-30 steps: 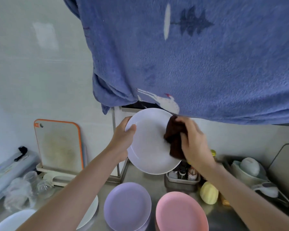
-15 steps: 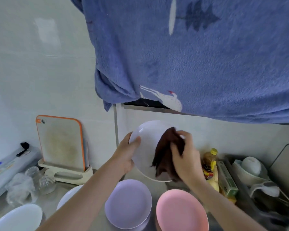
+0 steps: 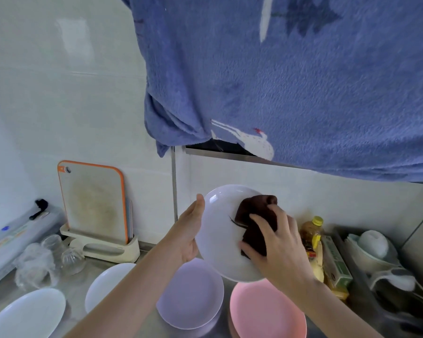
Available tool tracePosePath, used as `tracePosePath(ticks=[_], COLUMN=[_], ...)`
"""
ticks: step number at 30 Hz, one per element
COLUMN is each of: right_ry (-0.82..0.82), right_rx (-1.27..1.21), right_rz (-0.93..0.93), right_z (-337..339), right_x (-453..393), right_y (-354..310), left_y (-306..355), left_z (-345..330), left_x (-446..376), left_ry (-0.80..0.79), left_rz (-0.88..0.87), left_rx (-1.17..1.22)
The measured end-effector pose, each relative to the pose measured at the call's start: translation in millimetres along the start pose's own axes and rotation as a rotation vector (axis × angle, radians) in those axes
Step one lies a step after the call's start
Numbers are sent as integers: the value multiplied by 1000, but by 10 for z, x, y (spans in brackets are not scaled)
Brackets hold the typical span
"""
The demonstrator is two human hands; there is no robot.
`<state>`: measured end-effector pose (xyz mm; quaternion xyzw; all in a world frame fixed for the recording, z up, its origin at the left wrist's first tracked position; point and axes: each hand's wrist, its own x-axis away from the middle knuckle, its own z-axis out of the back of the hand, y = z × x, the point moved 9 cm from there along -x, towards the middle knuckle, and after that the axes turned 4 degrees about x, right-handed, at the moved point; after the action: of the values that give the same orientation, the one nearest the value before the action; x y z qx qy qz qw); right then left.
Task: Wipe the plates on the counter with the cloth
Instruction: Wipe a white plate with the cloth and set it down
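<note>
I hold a white plate (image 3: pixel 217 235) tilted up above the counter, its left rim gripped by my left hand (image 3: pixel 188 232). My right hand (image 3: pixel 276 245) presses a dark brown cloth (image 3: pixel 254 215) against the plate's face, fingers spread over the cloth. Below on the steel counter lie a lilac plate (image 3: pixel 191 293), a pink plate (image 3: pixel 266 313) and two white plates (image 3: pixel 108 284) (image 3: pixel 27 313).
A blue towel (image 3: pixel 291 81) hangs low overhead. An orange-edged cutting board (image 3: pixel 93 203) stands in a holder at the left, with glass jars (image 3: pixel 56 254) beside it. Bottles and boxes (image 3: pixel 315 240) and a dish rack with bowls (image 3: pixel 376 252) crowd the right.
The plate and both hands have come lower and a little toward me. My right hand has slid the cloth from the plate's right rim onto its face.
</note>
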<state>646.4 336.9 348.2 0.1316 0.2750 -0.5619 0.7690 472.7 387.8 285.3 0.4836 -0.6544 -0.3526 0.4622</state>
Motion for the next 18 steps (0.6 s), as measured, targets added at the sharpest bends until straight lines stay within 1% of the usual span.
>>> tracePosePath(ticks=[1, 3, 5, 7, 9, 12, 15, 18], right_ry=[-3, 40, 97, 129, 140, 112, 99, 93], right_rx=[-51, -134, -150, -173, -207, -257, -328, -262], right_rz=[-39, -97, -101, -75, -14, 69, 139, 141], right_z=[-54, -95, -69, -43, -27, -24, 3, -25], right_x=[5, -48, -163, -291, -358, -279, -109, -171], right_y=[51, 123, 81, -73, -310, -588, -721, -699], left_y=[-4, -3, -31, -19, 7, 49, 43, 55], left_z=[-23, -52, -118, -224, -288, -282, -189, -185], left_x=[17, 37, 39, 65, 89, 117, 142, 145], left_ry=[-9, -8, -25, -46, -45, -50, -15, -27], left_rz=[24, 35, 37, 8, -4, 17, 52, -12], left_rx=[-1, -17, -31, -38, 26, 100, 37, 6])
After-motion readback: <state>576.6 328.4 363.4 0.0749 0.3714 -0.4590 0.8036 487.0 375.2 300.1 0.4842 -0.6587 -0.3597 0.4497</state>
